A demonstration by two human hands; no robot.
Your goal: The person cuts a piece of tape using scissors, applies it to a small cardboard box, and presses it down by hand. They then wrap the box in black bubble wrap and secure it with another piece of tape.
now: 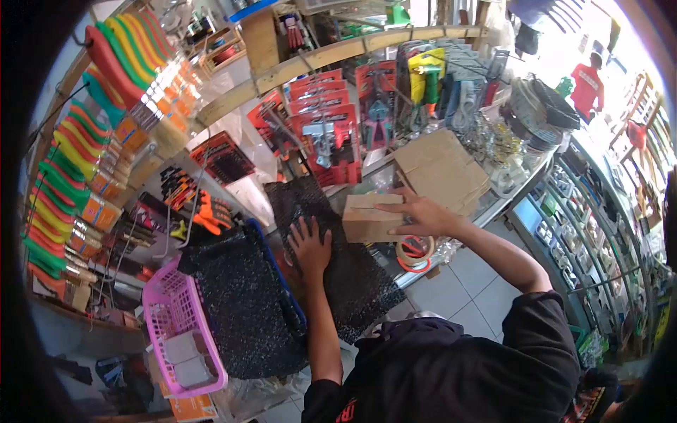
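Hardware shop, bench (486, 211) crowded with goods. Left hand (309, 247) spread flat, pressed on black mat (331, 268), probably so mat is kept still. Small cardboard box (368, 217) at mat's far right edge gripped by right hand (423, 215), fingers over top.

pink basket (169, 317) (white boxes inside) | tape roll (415, 252) | hanging pliers (379, 106), probably
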